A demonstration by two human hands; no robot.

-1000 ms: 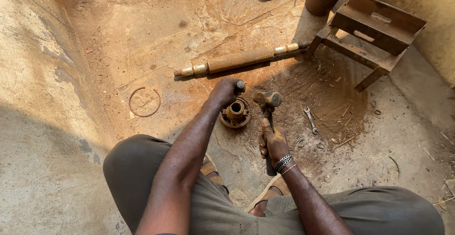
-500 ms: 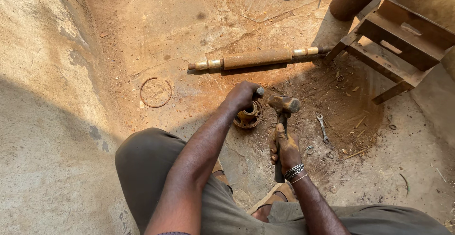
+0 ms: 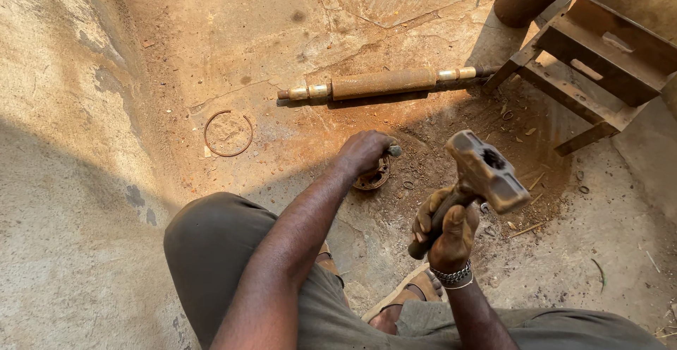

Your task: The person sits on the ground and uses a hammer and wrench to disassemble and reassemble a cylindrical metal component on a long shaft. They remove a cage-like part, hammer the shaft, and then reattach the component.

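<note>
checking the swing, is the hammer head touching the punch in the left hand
Apart. The head view shows the hammer head raised in the right hand, with bare ground plainly visible between it and the punch gripped by the left hand.

Both arms are bare from the upper arm down, with no sleeves in view and no gloves on the left hand [image 3: 363, 152] or the right hand [image 3: 444, 231]. The right wrist carries a bracelet [image 3: 452, 276] of metal chain links stacked in a few silvery strands. The legs are covered by dark olive-grey trousers [image 3: 211, 251] of plain cloth, and a tan strapped sandal [image 3: 409, 299] shows on one foot between the knees.
</note>
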